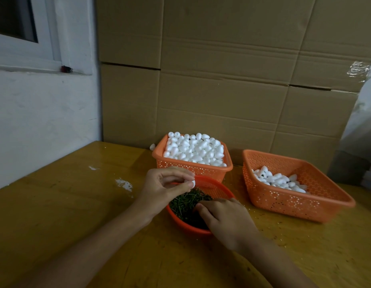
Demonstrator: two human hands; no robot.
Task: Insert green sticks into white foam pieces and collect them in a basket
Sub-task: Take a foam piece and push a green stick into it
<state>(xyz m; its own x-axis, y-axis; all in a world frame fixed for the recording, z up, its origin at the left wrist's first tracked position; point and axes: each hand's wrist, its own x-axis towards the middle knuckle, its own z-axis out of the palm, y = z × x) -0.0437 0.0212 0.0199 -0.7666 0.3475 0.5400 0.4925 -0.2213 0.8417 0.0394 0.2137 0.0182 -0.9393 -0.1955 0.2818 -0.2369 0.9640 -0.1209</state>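
Your right hand (226, 221) is down in the round bowl (188, 228) of green sticks (185, 202); your left hand (161, 188) holds a foam piece (193, 183) above it.
Your right fingers curl into the stick pile, and you cannot tell whether they pinch one. Your left thumb and fingertips pinch the white piece just over the bowl's far rim. Behind the bowl stands a full basket (192, 169) of plain foam; to its right, apart, a second basket (284, 202) holds a smaller heap (278, 180). All rest on the yellow table (76, 204).
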